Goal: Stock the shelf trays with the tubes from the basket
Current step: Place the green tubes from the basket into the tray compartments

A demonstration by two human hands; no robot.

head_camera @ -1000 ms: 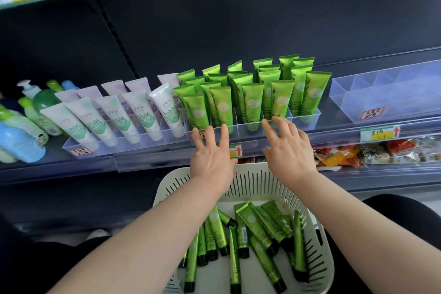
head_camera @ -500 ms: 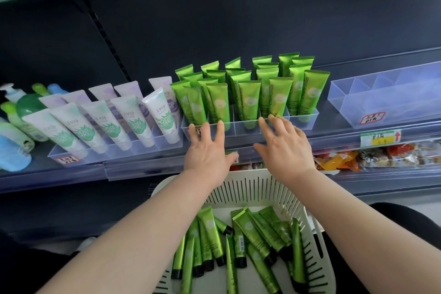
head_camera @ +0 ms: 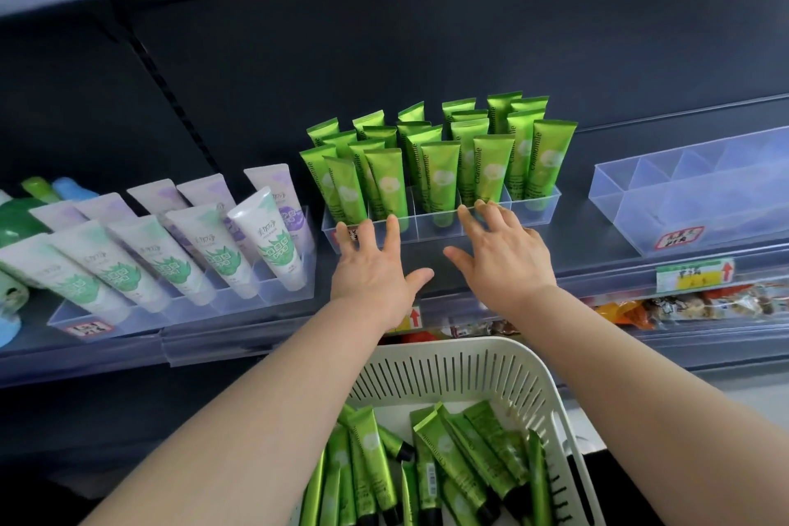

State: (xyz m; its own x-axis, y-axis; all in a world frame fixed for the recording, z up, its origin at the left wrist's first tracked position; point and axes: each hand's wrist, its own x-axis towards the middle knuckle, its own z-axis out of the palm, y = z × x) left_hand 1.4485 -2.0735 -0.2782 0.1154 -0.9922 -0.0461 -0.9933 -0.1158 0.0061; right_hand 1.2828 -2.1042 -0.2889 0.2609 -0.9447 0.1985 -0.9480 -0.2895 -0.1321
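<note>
Both empty, fingers spread: left hand (head_camera: 371,273) and right hand (head_camera: 504,256) at the tray (head_camera: 431,224) front, spare tubes (head_camera: 448,453) loose in the basket (head_camera: 448,348) below; a hard shove could topple the upright tubes (head_camera: 439,171) inside.

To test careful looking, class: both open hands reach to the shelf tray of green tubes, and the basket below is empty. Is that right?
Wrong on the basket: the head view shows it holding many loose tubes. The rest stands: the left hand and right hand, both open, reach to the shelf tray.
</note>
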